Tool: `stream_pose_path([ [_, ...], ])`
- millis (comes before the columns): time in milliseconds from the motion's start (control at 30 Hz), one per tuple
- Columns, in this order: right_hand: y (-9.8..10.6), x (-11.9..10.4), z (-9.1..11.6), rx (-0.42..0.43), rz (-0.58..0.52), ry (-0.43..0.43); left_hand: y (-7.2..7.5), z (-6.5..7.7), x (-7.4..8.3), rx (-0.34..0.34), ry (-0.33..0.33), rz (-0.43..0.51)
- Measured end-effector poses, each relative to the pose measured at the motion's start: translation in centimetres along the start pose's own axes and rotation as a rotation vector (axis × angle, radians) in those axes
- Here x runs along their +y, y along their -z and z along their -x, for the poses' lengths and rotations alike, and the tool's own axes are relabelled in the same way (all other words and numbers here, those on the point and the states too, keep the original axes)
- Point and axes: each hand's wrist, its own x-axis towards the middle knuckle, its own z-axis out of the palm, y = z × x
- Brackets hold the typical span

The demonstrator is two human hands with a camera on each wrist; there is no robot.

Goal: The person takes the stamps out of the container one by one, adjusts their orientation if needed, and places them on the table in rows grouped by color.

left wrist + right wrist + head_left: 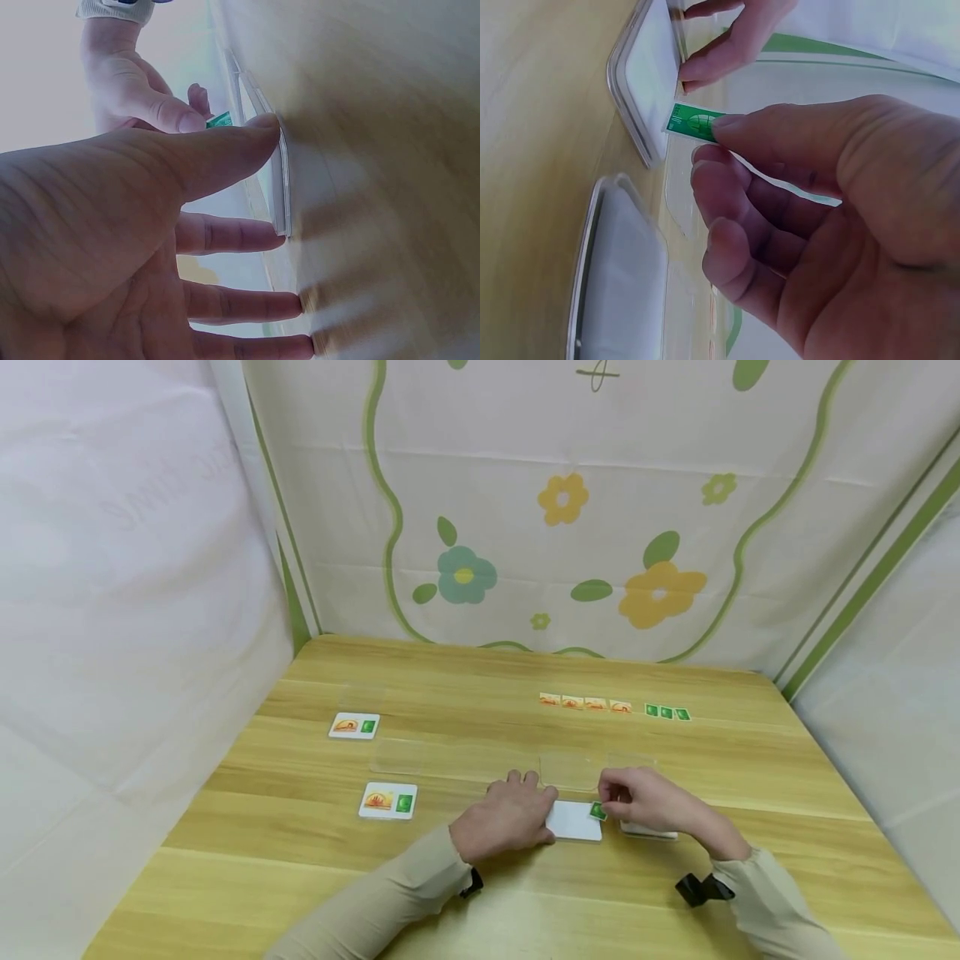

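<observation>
A blank white card (576, 822) in a clear holder lies on the table between the hands. My left hand (510, 814) steadies its left end, thumb at the near corner and index fingertip at the far corner. These fingers (232, 302) are straight, the others resting on the tabletop. Between right thumb and index finger, my right hand (648, 797) pinches a small green stamp (693, 122). The stamp reaches over the card's right end, tilted. Beneath the right hand sits a stack of white cards (626, 277), partly hidden in the head view.
Two cards, a nearer card (387, 801) and a farther card (354, 726), each bear an orange and a green stamp at left. Several orange stamps (572, 702) and three green stamps (667, 712) lie in a back row. Clear plastic sheets (567, 771) lie mid-table. Fabric walls (517, 527) enclose the table.
</observation>
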Motion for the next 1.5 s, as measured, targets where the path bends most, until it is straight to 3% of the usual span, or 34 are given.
stream_pose_path([
  [367,1.4,0.4,0.2,0.015,0.036,-0.007,0.0,-0.1,0.0,0.0,-0.002,0.014],
  [1500,4.4,2.7,0.3,0.052,0.007,-0.077,-0.1,0.0,0.0,0.008,-0.001,0.005],
])
